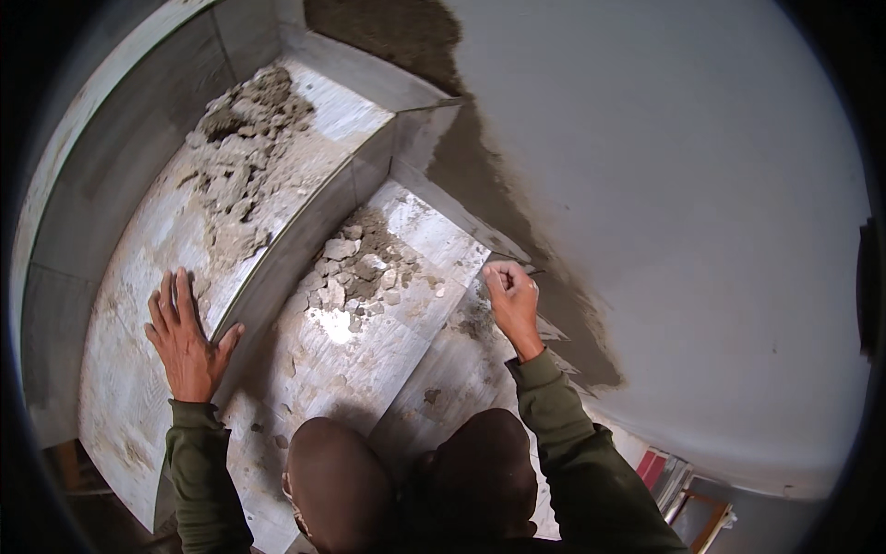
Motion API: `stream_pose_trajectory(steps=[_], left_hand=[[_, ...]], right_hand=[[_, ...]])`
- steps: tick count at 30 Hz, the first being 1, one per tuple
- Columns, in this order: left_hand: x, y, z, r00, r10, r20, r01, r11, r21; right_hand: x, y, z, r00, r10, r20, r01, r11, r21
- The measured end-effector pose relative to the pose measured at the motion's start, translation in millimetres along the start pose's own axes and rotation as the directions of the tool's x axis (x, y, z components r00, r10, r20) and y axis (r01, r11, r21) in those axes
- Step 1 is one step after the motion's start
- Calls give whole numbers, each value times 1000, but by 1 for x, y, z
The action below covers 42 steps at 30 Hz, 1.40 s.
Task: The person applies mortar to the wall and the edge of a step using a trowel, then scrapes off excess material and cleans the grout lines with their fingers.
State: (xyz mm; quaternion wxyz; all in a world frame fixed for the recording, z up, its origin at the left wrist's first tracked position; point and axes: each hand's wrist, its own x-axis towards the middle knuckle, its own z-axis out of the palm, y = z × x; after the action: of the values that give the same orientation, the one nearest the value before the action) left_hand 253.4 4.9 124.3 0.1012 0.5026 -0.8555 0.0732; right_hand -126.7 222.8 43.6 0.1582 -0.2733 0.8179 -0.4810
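My left hand (189, 346) lies spread on the upper tiled step (134, 342), its thumb at the step's front edge. My right hand (512, 300) is closed in a pinch beside the wall, at the edge of the skirting tile (443, 217). What its fingers hold, if anything, is too small to make out. A heap of broken mortar (245, 157) covers the far part of the upper step. On the lower step (388, 355) sits a smaller pile of grey mortar lumps (351, 263), between my hands.
A smooth grey wall (683, 203) rises on the right, with a rough strip of darker mortar (489, 175) along the tiles. A tall tiled riser (92, 185) stands at left. My knees (337, 480) are at the bottom. Red and wooden items (697, 512) lie at lower right.
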Motion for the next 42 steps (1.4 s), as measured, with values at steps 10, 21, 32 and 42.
stream_pose_trajectory(steps=[10,21,32,42], left_hand=[[-1,0,2,999,-47,29,46,999,19],[-5,-9,11,994,-94,50,93,995,23],[-4,-7,6,991,-112,70,112,994,14],[-3,-5,3,991,-109,83,108,994,20]], right_hand=[[63,-14,84,976,-185,-117,178,982,-70],[80,-37,112,938,-315,-144,270,926,-264],[91,-34,131,943,-249,-219,189,946,-263],[113,-1,143,922,-238,-305,222,971,-87]])
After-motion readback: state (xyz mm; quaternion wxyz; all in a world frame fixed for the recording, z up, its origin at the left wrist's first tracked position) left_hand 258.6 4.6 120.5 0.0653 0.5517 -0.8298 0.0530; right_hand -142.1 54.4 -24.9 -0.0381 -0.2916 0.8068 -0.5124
